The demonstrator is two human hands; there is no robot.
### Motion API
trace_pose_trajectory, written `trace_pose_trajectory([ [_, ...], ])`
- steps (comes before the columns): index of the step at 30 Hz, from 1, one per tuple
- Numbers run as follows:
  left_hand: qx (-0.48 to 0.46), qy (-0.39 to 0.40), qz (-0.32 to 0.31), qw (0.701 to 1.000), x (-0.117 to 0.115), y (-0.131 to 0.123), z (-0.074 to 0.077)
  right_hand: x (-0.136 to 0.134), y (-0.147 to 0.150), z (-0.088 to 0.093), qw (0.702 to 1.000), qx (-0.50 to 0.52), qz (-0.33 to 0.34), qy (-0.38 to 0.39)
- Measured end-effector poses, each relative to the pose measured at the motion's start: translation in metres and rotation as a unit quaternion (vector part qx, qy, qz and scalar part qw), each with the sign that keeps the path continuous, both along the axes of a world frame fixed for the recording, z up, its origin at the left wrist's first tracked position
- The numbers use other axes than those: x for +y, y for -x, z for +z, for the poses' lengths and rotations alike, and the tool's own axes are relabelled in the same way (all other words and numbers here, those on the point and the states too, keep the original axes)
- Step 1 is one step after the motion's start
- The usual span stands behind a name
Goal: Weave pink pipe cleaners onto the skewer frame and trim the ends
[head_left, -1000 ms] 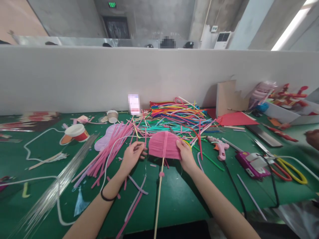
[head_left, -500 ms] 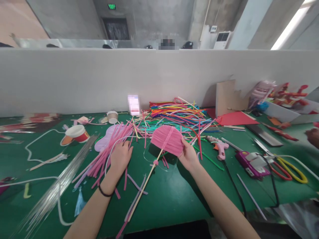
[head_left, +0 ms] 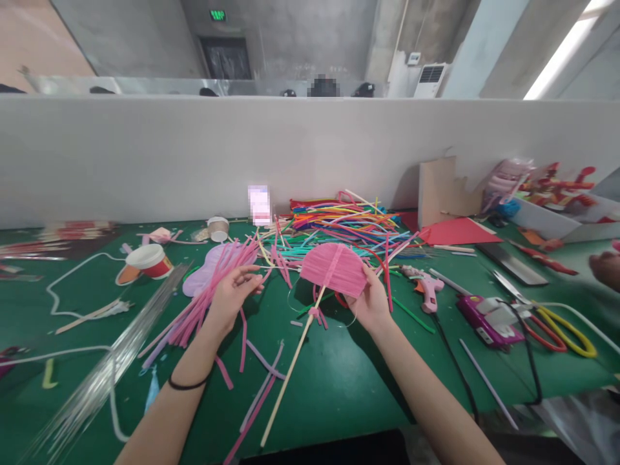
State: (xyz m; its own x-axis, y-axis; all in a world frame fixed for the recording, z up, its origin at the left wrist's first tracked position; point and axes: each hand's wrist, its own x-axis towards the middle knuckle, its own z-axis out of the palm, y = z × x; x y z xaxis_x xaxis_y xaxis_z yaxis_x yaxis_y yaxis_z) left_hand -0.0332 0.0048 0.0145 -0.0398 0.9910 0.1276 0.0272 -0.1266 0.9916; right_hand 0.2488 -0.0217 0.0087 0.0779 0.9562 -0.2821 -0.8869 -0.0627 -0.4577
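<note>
My right hand (head_left: 375,300) grips a pink half-round fan (head_left: 334,268) by its right edge, thumb in front. A thin wooden stick (head_left: 293,361) runs down from the fan, with a small pink knot (head_left: 314,312) around it and a thin clear loop below the pink part. My left hand (head_left: 235,294) is closed at the fingertips around a pink pipe cleaner (head_left: 267,274), its far end hard to make out. Beside and beneath this hand lies a bunch of pink pipe cleaners (head_left: 194,310), partly over a lilac cloud-shaped piece (head_left: 201,274).
Many coloured pipe cleaners (head_left: 339,216) lie at the back. To the right are a pink glue gun (head_left: 429,287), a purple power strip (head_left: 489,323) and scissors (head_left: 552,323). On the left are a paper cup (head_left: 152,261) and thin wires (head_left: 121,349). Another person's hand (head_left: 605,268) shows far right.
My left hand has lifted from the pink bunch, its fingers now curled round a strand. The fan and its stick have shifted slightly right with my right hand.
</note>
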Motion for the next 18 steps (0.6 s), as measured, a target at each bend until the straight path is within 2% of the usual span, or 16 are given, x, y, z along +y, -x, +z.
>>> trace_pose_trajectory([
  [3,-0.11,0.039,-0.041,0.992,-0.008,-0.002,0.014,0.0,-0.003,0.0,1.0,0.008,0.004,0.016],
  [6,-0.179,0.069,-0.104,0.976,-0.013,0.001,0.021,0.0,-0.003,0.0,1.0,0.008,0.008,0.024],
  [9,-0.192,0.091,-0.159,0.964,-0.018,0.005,0.024,0.0,-0.002,0.001,1.0,0.004,0.009,0.029],
  [12,-0.16,0.085,-0.196,0.964,-0.024,0.005,0.028,0.001,0.0,0.0,1.0,-0.002,-0.001,0.023],
  [15,-0.106,0.048,-0.187,0.975,-0.03,-0.002,0.039,0.001,0.0,-0.001,1.0,-0.001,-0.013,0.006],
  [18,-0.038,-0.031,-0.103,0.993,-0.039,-0.01,0.059,-0.001,-0.004,0.005,0.999,0.014,-0.016,-0.033],
])
